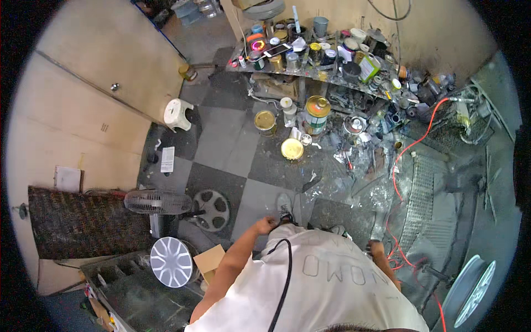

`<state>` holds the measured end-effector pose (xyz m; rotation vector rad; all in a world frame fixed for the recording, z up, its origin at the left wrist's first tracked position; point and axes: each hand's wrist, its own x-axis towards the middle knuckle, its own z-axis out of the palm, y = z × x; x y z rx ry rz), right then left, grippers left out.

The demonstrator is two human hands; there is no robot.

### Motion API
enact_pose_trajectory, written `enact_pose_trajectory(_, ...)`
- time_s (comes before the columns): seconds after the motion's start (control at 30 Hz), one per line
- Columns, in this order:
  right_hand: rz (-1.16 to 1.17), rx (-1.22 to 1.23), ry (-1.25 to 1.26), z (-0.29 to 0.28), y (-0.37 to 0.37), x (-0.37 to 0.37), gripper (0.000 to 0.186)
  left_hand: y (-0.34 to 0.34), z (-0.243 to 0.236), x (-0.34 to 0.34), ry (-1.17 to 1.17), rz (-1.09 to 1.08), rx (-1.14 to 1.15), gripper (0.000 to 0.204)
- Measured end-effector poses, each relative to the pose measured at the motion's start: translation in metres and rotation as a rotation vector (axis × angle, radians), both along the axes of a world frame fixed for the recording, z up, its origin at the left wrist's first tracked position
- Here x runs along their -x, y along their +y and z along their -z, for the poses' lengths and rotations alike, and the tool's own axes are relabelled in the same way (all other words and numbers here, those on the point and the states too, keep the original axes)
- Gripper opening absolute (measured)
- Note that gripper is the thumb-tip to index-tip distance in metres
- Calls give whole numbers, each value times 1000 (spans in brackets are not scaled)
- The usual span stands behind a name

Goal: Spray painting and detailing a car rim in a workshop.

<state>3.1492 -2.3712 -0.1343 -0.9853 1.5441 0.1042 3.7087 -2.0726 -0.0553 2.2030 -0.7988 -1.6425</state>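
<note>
I stand over a checkered floor, with one grey shoe [284,205] showing below my white shirt [332,265]. My left hand [265,225] hangs in front of my trouser leg, its fingers curled in, and nothing shows in them. My right hand [375,247] is low on the right, beside a coiled red hose [394,260]. Its fingers look closed. A pale shape [380,224] lies just beyond them, and whether it is held is hard to tell. Ahead on the floor are an open can of cream-coloured content [292,149] and a large green-labelled tin [317,115].
A cluttered bench [315,74] of paint cans runs along the far side. At the left are a white stool [178,114], a fan [157,203] and a silver wheel cover [171,262]. A wheel rim [474,293] stands at the near right. The red hose crosses the right floor.
</note>
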Motion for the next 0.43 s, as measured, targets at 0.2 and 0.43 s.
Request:
enact_pose_trajectory(0.2,-185,111,41,-41,-35,-155,20,107,78,-118,-264,7,79,51)
enact_pose_trajectory(0.43,-552,91,-39,-72,-48,-347,32,146,34,-188,-395,-370,2,52)
